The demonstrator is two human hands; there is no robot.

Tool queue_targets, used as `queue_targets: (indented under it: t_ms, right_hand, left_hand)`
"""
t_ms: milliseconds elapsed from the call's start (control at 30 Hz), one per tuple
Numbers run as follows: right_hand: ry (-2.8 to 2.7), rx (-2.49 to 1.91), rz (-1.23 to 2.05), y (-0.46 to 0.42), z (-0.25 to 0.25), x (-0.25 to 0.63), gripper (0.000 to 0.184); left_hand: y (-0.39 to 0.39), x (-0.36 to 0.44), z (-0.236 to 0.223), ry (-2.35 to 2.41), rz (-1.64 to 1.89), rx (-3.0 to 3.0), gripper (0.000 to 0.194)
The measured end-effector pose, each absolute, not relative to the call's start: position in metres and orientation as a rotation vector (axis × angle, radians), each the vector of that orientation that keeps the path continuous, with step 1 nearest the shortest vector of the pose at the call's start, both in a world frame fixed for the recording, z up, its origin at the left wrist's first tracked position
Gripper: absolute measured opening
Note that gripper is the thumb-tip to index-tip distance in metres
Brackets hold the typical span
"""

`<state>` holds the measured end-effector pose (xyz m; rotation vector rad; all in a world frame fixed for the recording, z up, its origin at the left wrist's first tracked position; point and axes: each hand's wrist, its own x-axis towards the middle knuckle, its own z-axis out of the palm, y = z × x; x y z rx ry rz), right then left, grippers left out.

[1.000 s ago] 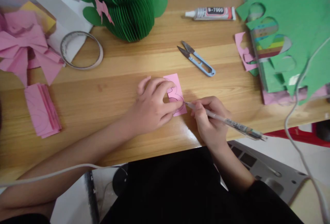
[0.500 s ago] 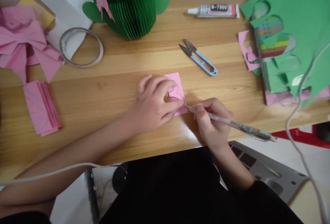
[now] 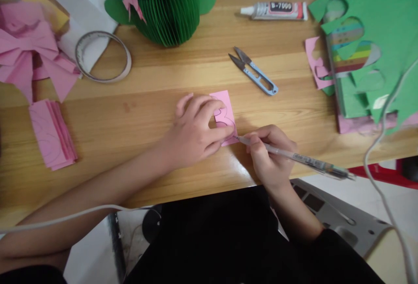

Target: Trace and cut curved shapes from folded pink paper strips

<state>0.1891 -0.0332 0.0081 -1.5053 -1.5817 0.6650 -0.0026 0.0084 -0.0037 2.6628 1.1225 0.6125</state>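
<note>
A small pink paper [image 3: 229,105] with dark curved outlines lies on the wooden table. My left hand [image 3: 197,133] holds it down, fingers curled over its left side and thumb pressed across its lower part. The fingers hide some of the drawn lines. In my right hand [image 3: 271,153] a slim pen [image 3: 313,163] is pinched between thumb and fingers, its tip touching the paper's lower right edge beside my left thumb. Beyond the paper lie thread snips [image 3: 256,74] with blue handles.
A glue tube [image 3: 277,11], a tape roll [image 3: 128,64] and a green honeycomb paper piece [image 3: 173,18] are at the back. Folded pink papers [image 3: 48,138] and a pink paper bow [image 3: 26,49] lie left. Green cut sheets [image 3: 395,27] and a white cable [image 3: 374,144] are right.
Both hands stay almost in place on the paper and pen. The pen's back end has swung very slightly right. The whole view has shifted a little.
</note>
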Motion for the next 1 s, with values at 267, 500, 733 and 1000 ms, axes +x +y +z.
queue_targets:
  t_ms: [267, 500, 733, 1000]
  right_hand:
    - [-1.586, -1.415, 0.71, -0.0349, 0.0073, 0.1896, 0.011]
    - [-1.73, -1.316, 0.742, -0.0305, 0.0146, 0.1845, 0.011]
    - [-1.734, -1.334, 0.727, -0.0308, 0.0136, 0.1846, 0.012]
    - [-1.755, -1.305, 0.735, -0.0297, 0.0137, 0.1836, 0.011]
  left_hand:
    - [0.0089, -0.0029, -0.0027, 1.108, 0.62, 2.609, 0.015]
    - [0.0094, -0.002, -0.0007, 1.13, 0.588, 2.58, 0.014]
    - [0.0095, -0.0023, -0.0045, 1.1, 0.636, 2.558, 0.018]
    - [0.01, -0.0021, -0.0026, 1.11, 0.603, 2.576, 0.018]
